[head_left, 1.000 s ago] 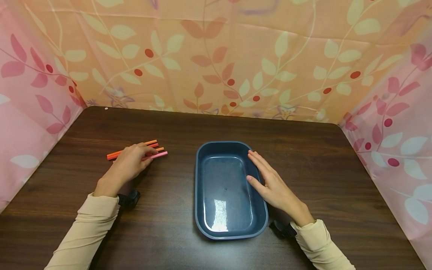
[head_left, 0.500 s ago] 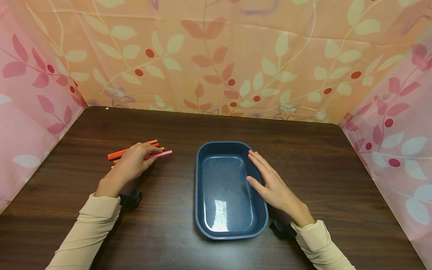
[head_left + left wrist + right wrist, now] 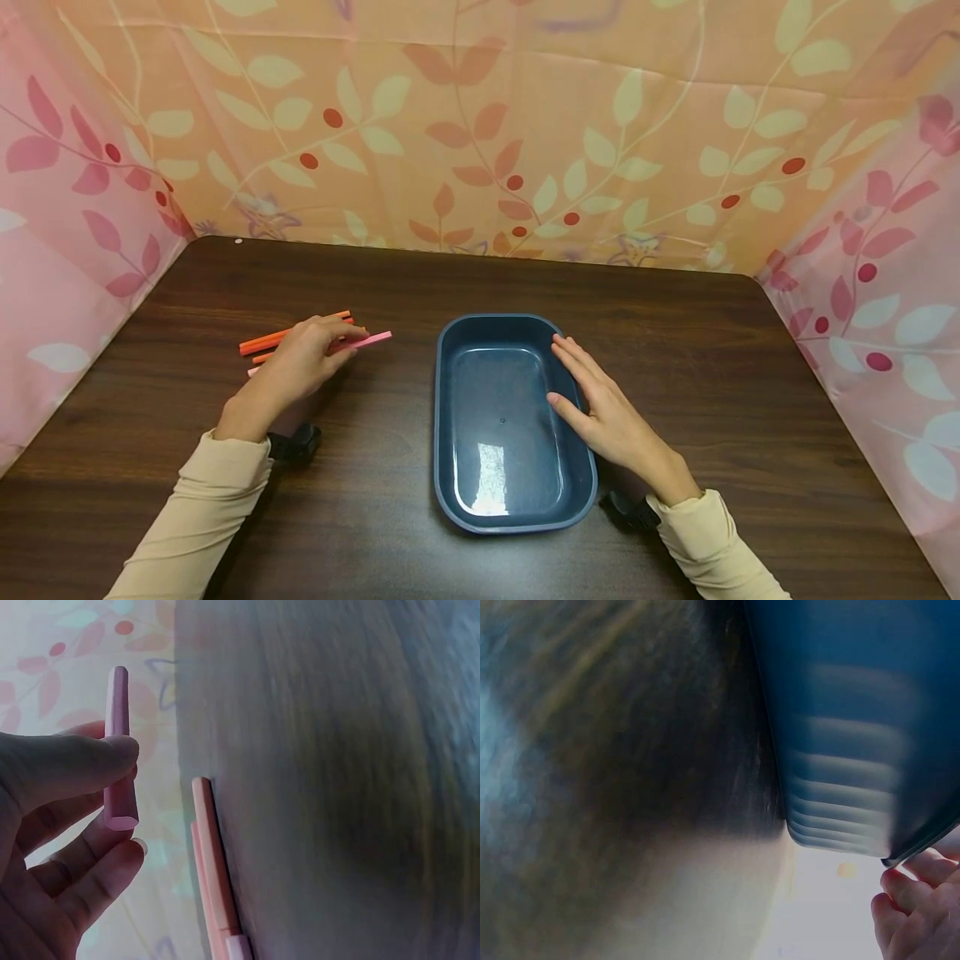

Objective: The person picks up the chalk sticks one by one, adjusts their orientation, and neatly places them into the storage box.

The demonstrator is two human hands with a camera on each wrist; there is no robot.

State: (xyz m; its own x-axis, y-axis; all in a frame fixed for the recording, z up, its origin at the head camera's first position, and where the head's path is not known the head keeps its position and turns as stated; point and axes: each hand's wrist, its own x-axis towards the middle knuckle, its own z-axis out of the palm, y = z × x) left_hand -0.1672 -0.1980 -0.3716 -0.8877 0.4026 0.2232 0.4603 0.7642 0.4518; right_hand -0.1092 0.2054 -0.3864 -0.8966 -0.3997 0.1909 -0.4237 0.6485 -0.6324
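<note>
My left hand (image 3: 303,358) pinches a slim pink six-sided stick (image 3: 379,338) between thumb and fingers, at the left of the table. In the left wrist view the pink stick (image 3: 120,799) is raised off the tabletop, its flat end toward the camera. Under and behind that hand lie several more thin sticks, among them an orange one (image 3: 260,343), partly covered by the hand. A dark blue rectangular tub (image 3: 441,417) stands at the middle. My right hand (image 3: 618,421) rests on its right rim, fingers straight, thumb over the inside.
The dark wood table (image 3: 360,517) ends at a leaf-patterned orange curtain (image 3: 480,125) at the back, with pink curtains on both sides. Bare tabletop lies between the sticks and the tub. A black wrist camera (image 3: 294,443) sits below the left hand.
The left hand has shifted slightly to the right, drawing the pink stick rightward and a little up out of the group. The right hand and the tub have stayed in place.
</note>
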